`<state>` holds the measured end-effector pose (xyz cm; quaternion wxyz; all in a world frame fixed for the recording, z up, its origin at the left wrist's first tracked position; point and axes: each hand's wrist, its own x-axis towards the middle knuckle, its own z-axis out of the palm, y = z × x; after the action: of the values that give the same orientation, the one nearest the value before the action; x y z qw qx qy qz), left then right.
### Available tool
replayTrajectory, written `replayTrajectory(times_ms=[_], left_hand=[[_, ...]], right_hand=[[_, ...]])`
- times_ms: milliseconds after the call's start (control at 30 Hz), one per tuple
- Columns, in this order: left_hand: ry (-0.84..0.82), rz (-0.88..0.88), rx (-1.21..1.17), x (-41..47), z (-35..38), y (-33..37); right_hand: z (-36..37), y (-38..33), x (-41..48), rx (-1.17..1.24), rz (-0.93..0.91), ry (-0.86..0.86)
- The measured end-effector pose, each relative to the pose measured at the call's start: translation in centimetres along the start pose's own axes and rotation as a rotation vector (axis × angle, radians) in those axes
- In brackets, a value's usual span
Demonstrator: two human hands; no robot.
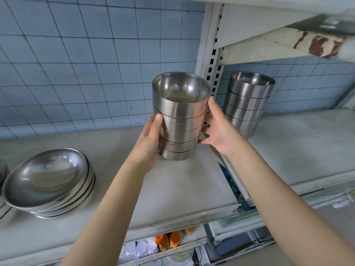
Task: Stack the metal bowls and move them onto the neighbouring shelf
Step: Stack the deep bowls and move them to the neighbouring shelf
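Left grip (151, 139) and right grip (217, 129) clasping bowl stack (178, 120) from opposite sides, low down. Stack hanging over left shelf (172, 189), beside post (211, 54). Steel seeming stiff, slick, fairly heavy. Nested bowls likely sliding if tilted, so supporting bottom bowl looking safest.

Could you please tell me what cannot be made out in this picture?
Head view:
- Fingers of the left hand, hidden behind the held bowl stack.
- The second stack, its base partly hidden by the right hand.
- The bowls at the left edge, cut off by the frame.
- The object on the top shelf, blurred.
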<state>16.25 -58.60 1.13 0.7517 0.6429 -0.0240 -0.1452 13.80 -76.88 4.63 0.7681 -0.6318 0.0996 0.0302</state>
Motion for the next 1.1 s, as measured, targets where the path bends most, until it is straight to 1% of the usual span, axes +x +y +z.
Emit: replayTrajectory(times_ms=[133,267,400,500,667,833,967,1100], left_hand=[[-0.049,0.042,0.050,-1.5,2.8,-0.3],[-0.094,0.024,0.070,-3.5,7.1,-0.9],[-0.142,-0.026,0.057,-6.4,13.6,-1.5],[-0.149,-0.038,0.032,-8.3,18.8,-2.6],[-0.187,-0.047,0.046,-10.5,26.3,-4.0],[-0.164,-0.047,0.073,-9.1,30.8,-4.9],[-0.109,-0.072,0.051,-5.6,33.5,-5.4],[-0.107,-0.124,0.022,-1.4,35.8,-6.2]], right_hand=[[-2.9,-0.1,-2.4,0.037,-0.015,0.042],[-6.9,-0.2,-5.6,0.058,-0.016,0.084],[-12.3,-0.7,-9.9,0.056,-0.016,0.143],[-17.0,-1.4,-13.2,0.078,-0.016,0.173],[-24.6,-2.6,-16.6,0.083,-0.018,0.184],[-29.2,-3.7,-16.0,0.073,-0.009,0.173],[-32.2,-4.4,-13.1,0.054,0.007,0.162],[-35.0,-4.7,-9.5,0.051,0.030,0.170]])
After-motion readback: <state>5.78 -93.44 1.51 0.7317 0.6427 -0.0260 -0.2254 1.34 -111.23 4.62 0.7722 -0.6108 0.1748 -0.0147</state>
